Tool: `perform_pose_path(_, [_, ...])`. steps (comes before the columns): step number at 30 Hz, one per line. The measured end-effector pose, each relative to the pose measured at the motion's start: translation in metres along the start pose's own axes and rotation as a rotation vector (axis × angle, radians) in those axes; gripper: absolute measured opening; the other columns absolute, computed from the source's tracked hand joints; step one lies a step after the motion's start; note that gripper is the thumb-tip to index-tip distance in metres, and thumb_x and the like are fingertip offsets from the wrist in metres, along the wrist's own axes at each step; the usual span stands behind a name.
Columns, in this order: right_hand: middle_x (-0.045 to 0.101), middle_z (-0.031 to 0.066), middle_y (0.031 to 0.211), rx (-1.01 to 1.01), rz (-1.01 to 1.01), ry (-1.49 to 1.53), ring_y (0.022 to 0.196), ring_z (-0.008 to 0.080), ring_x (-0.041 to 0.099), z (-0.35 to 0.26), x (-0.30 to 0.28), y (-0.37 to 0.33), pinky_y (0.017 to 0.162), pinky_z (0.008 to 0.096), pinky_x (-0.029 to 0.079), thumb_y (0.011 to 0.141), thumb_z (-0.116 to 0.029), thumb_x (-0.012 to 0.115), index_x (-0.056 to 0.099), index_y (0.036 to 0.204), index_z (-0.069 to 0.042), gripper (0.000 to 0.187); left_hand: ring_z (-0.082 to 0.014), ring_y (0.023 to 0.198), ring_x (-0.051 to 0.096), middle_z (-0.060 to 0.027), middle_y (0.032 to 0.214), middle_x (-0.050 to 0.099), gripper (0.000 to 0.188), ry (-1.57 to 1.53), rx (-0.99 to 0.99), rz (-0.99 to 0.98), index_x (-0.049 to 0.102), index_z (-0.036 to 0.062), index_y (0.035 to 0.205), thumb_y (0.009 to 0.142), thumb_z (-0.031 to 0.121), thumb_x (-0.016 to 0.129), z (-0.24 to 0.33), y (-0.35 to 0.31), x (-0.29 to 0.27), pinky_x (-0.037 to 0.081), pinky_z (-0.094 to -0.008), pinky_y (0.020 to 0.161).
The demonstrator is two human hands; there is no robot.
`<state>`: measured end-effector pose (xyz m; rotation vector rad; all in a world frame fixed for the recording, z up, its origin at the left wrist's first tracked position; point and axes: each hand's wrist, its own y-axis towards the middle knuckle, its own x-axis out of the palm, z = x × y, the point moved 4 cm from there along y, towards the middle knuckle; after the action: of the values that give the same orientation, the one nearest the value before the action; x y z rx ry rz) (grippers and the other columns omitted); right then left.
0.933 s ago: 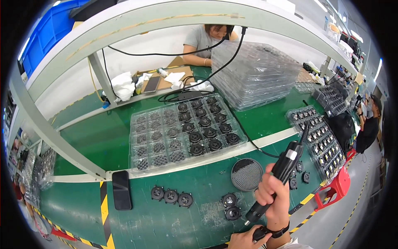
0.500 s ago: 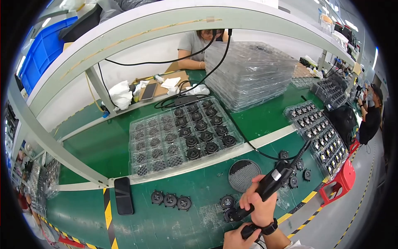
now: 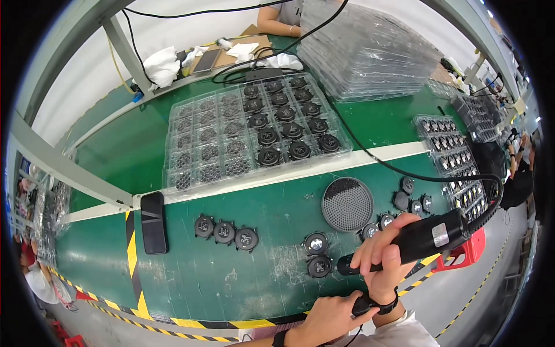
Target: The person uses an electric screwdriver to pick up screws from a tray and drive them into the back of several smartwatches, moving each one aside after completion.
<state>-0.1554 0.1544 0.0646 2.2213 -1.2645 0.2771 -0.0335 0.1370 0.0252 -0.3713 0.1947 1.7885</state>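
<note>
My right hand [image 3: 384,260] is wrapped round a black electric screwdriver [image 3: 430,236], held nearly level. Its tip end points left, just right of two round black watch bodies [image 3: 319,266] lying one behind the other. Against my right wrist, my left hand [image 3: 328,318] is closed on a small black object [image 3: 362,305], mostly hidden by the fingers. Beyond the screwdriver is a round grey dimpled dish [image 3: 354,213] with dark small pieces along its far side. Three more watch bodies [image 3: 224,232] lie in a row to the left.
A clear tray [image 3: 260,159] with several watch bodies sits behind. Stacked clear trays [image 3: 370,58] rise at the back, near another person's arm [image 3: 274,22]. A phone [image 3: 153,222] lies left. More watch bodies [image 3: 400,200] and a filled tray [image 3: 454,156] are right. The screwdriver's cable [image 3: 399,170] crosses the bench.
The screwdriver has come away from the nearer watch body and swung from steep to nearly level, its cable end going right. My view has tipped down toward the bench.
</note>
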Motion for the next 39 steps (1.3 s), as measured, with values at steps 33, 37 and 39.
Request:
perform_pose_path(33, [0.045,0.0027,0.064,-0.068,-0.089,-0.193,0.036,0.0132,0.040,-0.013,-0.012,0.090,0.035,0.0290,0.037,0.095,-0.008,0.058,0.041,0.122,0.001,0.033,-0.0288,0.093,0.064,-0.0150,0.118,0.058,0.020,0.129,0.304,-0.010,0.064,0.0020,0.100,0.089,0.017,0.069,-0.020,0.011,-0.097,0.050,-0.0352,0.081])
perform_pose_path(37, [0.043,0.0026,0.063,-0.098,-0.054,-0.104,0.036,0.0125,0.039,0.011,-0.020,0.096,0.035,0.0289,0.037,0.093,-0.005,0.056,0.041,0.119,0.000,0.030,-0.0288,0.100,0.061,-0.0126,0.126,0.055,0.014,-0.289,0.316,0.083,0.063,0.0029,0.099,0.087,0.010,0.069,-0.050,0.031,-0.109,0.047,-0.0384,0.089])
perform_pose_path(39, [0.043,0.0024,0.063,-0.044,-0.036,-0.073,0.036,0.0120,0.038,0.021,-0.022,0.097,0.035,0.0282,0.037,0.092,-0.004,0.055,0.041,0.117,-0.001,0.028,-0.0276,0.107,0.058,-0.0143,0.117,0.059,0.017,-0.810,0.127,0.202,0.062,0.0018,0.097,0.083,0.002,0.072,-0.076,0.034,-0.110,0.044,-0.0379,0.094])
